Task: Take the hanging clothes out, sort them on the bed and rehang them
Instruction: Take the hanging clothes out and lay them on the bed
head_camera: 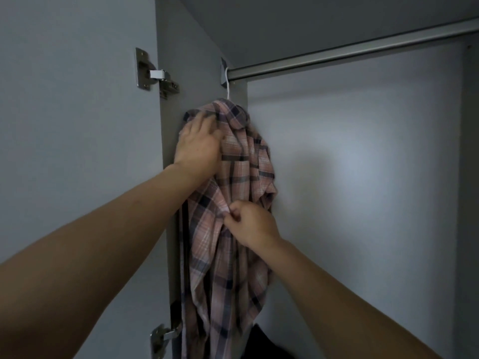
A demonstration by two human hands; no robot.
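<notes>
A pink and dark plaid shirt hangs on a white hanger at the far left end of the metal wardrobe rail, against the side panel. My left hand rests on the shirt's left shoulder with its fingertips curled into the cloth near the collar. Lower down, my right hand pinches a fold of the shirt's front between thumb and fingers. The hanger's body is hidden under the shirt.
The wardrobe door stands open on the left with an upper hinge and a lower hinge. The grey back wall is bare. Something dark lies low behind the shirt.
</notes>
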